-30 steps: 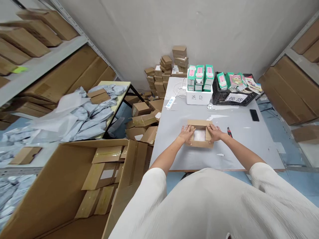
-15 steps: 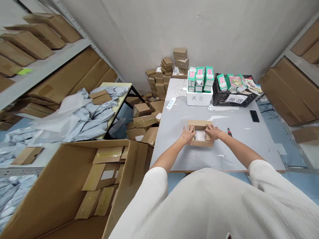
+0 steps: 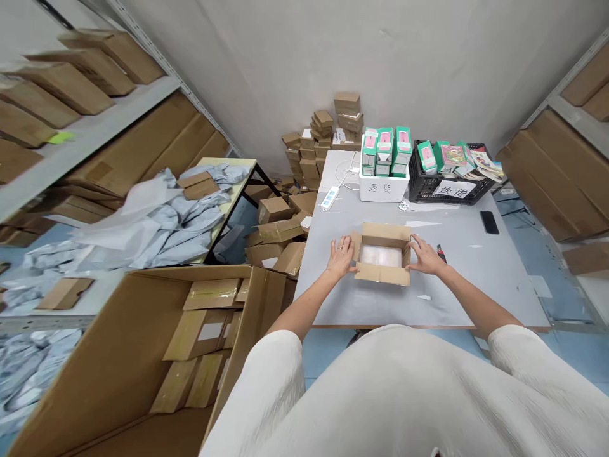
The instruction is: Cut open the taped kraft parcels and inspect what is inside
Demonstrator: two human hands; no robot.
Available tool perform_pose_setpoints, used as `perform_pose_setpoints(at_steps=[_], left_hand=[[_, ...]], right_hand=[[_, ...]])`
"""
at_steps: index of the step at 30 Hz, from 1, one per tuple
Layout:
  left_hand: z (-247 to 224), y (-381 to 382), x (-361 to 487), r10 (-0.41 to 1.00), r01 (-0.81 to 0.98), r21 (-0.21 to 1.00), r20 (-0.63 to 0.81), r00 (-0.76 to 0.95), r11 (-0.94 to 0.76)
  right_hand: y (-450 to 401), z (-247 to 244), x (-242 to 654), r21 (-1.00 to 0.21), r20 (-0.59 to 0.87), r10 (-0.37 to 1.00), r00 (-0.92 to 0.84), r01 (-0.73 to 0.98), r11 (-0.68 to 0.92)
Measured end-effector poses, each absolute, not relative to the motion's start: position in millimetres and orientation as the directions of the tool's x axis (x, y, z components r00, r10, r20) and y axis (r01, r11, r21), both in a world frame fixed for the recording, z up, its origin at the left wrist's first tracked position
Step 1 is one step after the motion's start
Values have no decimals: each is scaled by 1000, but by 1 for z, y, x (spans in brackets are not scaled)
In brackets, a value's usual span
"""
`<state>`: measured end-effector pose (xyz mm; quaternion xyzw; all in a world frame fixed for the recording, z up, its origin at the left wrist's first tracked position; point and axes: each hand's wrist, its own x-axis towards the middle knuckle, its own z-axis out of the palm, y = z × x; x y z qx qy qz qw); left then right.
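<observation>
A small cardboard box (image 3: 381, 273) lies on the grey tabletop with its flaps folded outward. Inside it is a pale, shiny flat item (image 3: 382, 256), perhaps wrapped in clear plastic; its kind cannot be made out. At the box's left side, my left hand (image 3: 340, 255) has its fingers spread, with the fingertips and thumb by the left flap. My right hand (image 3: 425, 256) mirrors it on the right, open, its fingers and thumb spanning the right flap edge. Just beyond my right hand lies a red and black cutter (image 3: 441, 254).
A white bin (image 3: 383, 190) of green boxes and a black crate (image 3: 469, 195) stand at the table's back. A power strip (image 3: 330, 198) and a phone (image 3: 489, 222) lie nearby. A large carton (image 3: 257, 311) holding taped boxes stands left; grey bags (image 3: 166, 228) cover another table.
My hands have moved apart from over the box's inside to its left and right sides. The box's flaps now stand wider open, showing more of the inside.
</observation>
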<state>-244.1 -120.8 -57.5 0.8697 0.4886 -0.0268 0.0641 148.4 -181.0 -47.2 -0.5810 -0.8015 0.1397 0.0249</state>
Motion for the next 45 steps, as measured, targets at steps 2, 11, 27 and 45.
perform_pose_setpoints(at_steps=[2, 11, 27, 45], left_hand=[[-57, -121, -248, 836, 845, 84, -124, 534, -528], [-65, -89, -211, 734, 795, 118, -323, 598, -596], [-78, -64, -205, 690, 814, 304, -431, 581, -495], [-76, -64, -193, 717, 814, 341, -390, 578, -471]], right_hand=[[-191, -48, 155, -226, -83, 953, -290, 937, 266], [-202, -62, 177, -124, -116, 977, -178, 979, 163], [-150, -23, 123, -109, -278, 940, -195, 979, 171], [-60, -90, 22, -164, -608, 730, -312, 949, 269]])
